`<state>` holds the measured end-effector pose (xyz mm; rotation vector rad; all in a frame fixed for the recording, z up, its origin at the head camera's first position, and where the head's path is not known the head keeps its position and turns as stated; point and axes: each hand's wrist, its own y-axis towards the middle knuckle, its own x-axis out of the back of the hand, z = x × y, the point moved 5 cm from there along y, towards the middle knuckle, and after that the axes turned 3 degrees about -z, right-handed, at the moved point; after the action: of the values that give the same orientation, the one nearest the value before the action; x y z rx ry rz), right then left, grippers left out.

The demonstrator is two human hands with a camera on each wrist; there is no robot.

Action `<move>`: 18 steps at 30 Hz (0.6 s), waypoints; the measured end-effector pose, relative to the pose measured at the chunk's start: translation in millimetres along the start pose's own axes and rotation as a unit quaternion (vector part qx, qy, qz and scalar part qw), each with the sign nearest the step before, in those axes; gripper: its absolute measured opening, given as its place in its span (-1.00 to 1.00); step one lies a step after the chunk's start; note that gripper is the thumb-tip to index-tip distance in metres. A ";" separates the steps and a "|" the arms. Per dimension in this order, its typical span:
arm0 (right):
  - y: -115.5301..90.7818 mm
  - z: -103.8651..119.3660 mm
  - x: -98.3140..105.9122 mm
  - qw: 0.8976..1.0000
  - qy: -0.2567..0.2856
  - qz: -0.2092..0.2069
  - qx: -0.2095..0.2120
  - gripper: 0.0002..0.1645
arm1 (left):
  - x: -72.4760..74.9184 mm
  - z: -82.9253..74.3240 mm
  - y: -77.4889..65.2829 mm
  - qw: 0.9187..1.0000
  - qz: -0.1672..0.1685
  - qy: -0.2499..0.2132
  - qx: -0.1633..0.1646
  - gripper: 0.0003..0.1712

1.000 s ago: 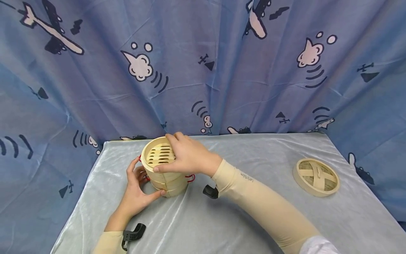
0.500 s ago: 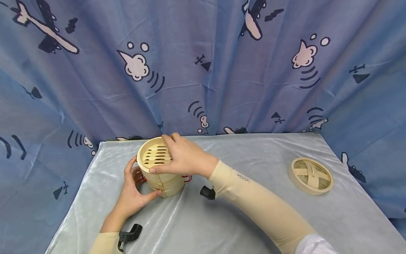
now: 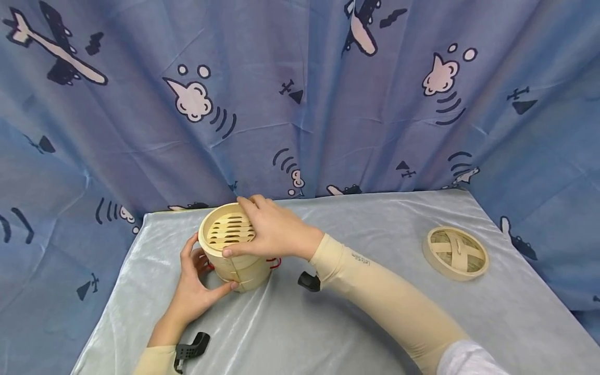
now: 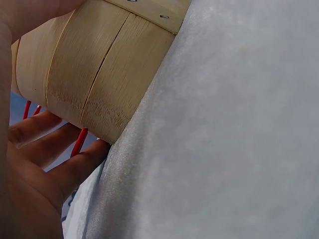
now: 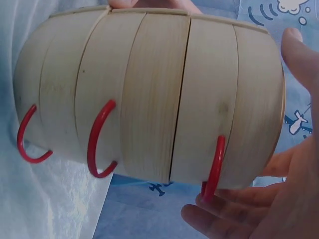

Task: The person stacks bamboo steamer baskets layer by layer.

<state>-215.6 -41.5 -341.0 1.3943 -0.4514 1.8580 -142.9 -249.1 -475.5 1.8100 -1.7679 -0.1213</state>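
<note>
One bamboo steamer (image 3: 245,270), stacked in tiers, is standing upright towards the left of the cloth-covered tabletop (image 3: 370,224), its base touching the cloth; its top is lying uncovered, with the slatted bottom (image 3: 230,233) of the upper basket showing. Red handles (image 5: 92,147), three in the right wrist view, are projecting from the wall; the exact tier count is staying unclear. Left hand (image 3: 193,291): curling part-open round the lower wall, thumb on the near side, fingers on the left. Right hand (image 3: 276,229): spreading wide and gripping the top rim, thumb on the near edge, fingers reaching over the far edge. Change over the last second: slight; the head view is shifting a little, while both hands are keeping their hold and the steamer is keeping its place. Judgement: the stack is being steadied or fitted together rather than carried. One round lid (image 3: 455,253), cross-banded, is lying well apart, to the right, so the covering is still wanting. Behind everything, a blue patterned curtain (image 3: 262,94) is hanging.
</note>
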 end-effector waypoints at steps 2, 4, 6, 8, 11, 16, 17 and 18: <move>-1.0 -2.1 2.7 1.000 -0.001 -0.005 -0.001 0.48 | -0.3 0.4 0.6 1.000 -0.002 0.001 -0.002 0.68; -2.0 -2.9 5.9 1.000 -0.002 -0.010 0.002 0.46 | -0.4 0.5 0.7 1.000 -0.007 -0.001 -0.003 0.68; -3.0 -4.2 8.2 1.000 -0.002 -0.015 0.005 0.43 | -0.8 0.0 0.2 1.000 -0.010 -0.003 -0.005 0.68; -4.0 -5.4 11.2 1.000 -0.002 -0.021 0.007 0.40 | -1.4 -0.9 0.0 1.000 -0.014 -0.005 -0.005 0.67; -5.9 -8.9 15.4 0.999 -0.006 -0.034 0.009 0.36 | -2.4 -2.1 -0.3 1.000 -0.015 -0.008 -0.005 0.68; -10.7 -15.4 23.0 0.998 -0.022 -0.057 0.013 0.31 | -1.5 -1.2 -0.5 1.000 -0.012 -0.008 -0.005 0.70; -11.8 -16.6 24.4 0.998 -0.024 -0.062 0.014 0.30 | -1.0 -0.9 -0.5 1.000 -0.011 -0.007 -0.007 0.70; -12.8 -18.1 25.8 0.997 -0.025 -0.067 0.015 0.29 | -0.6 -0.4 -0.6 1.000 -0.010 -0.006 -0.008 0.70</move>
<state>-221.2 -11.9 -325.3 1.4577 -0.3470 1.7325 -142.4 -248.4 -475.7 1.8200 -1.7528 -0.1535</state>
